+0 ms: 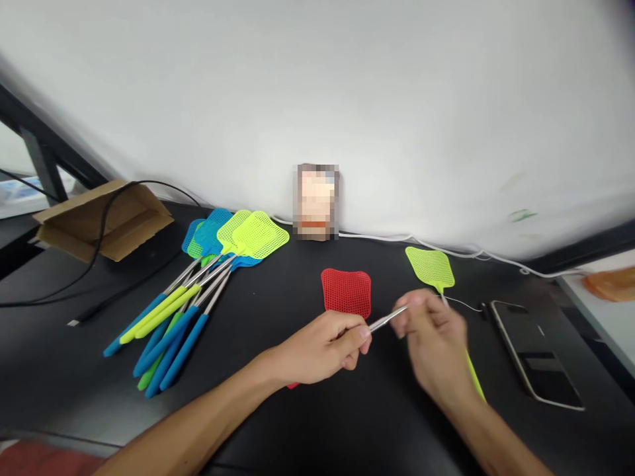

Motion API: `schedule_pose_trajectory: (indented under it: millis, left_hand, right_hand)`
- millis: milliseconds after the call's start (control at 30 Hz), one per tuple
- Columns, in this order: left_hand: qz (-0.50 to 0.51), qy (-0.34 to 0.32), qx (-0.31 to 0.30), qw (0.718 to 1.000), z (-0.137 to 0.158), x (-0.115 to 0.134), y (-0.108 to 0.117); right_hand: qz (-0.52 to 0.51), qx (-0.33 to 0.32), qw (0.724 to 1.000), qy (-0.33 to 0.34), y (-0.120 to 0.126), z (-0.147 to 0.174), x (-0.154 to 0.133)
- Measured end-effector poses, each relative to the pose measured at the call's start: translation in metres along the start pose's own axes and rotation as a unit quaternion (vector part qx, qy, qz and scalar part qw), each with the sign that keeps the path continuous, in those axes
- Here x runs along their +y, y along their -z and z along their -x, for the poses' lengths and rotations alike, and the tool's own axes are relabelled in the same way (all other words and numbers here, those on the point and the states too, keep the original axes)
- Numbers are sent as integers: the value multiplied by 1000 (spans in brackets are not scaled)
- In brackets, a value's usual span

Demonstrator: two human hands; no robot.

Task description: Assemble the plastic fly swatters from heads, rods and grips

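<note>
Leftmost, well away from the fingers, a fan of blue, green and yellow plastic fly swatters (198,291) lies on the black tabletop (74,370). Left hand (322,347) and right hand (434,337) both pinch the red mesh swatter's (346,292) steel rod (387,321); a yellow swatter (430,268) lies beyond the right fingers.

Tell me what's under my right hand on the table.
Under the right hand lies a yellow-green fly swatter; its head and handle end show, but the hand covers the middle of its shaft.
</note>
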State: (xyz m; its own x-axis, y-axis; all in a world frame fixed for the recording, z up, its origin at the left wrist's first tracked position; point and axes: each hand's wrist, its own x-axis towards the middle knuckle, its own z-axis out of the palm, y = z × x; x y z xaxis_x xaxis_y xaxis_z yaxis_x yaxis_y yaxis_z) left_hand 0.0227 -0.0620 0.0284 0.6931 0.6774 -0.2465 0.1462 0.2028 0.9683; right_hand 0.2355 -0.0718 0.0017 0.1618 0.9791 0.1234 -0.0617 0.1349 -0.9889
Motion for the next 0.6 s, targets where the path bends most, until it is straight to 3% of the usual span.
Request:
schedule_pose_trajectory:
  millis: [100, 267, 333, 400, 467, 600]
  left_hand:
    - [18, 4, 3, 1000, 0, -3, -2]
    - [78, 12, 1, 997, -4, -10, -4]
    - [123, 22, -12, 992, -5, -10, -5]
    - [146, 41, -27, 988, -5, -8, -7]
    - [149, 60, -39, 986, -5, -6, -9]
    - [134, 73, -68, 986, -6, -5, -13]
  right_hand:
    - [26, -84, 995, -43, -16, 23, 13]
    - [-13, -95, 993, -69, -19, 21, 14]
    - [-34, -56, 995, -73, -14, 8, 5]
    - [-61, 31, 996, -51, -2, -10, -7]
    - [-103, 123, 987, -7, 18, -29, -19]
    - [-133, 200, 970, 32, 69, -58, -36]
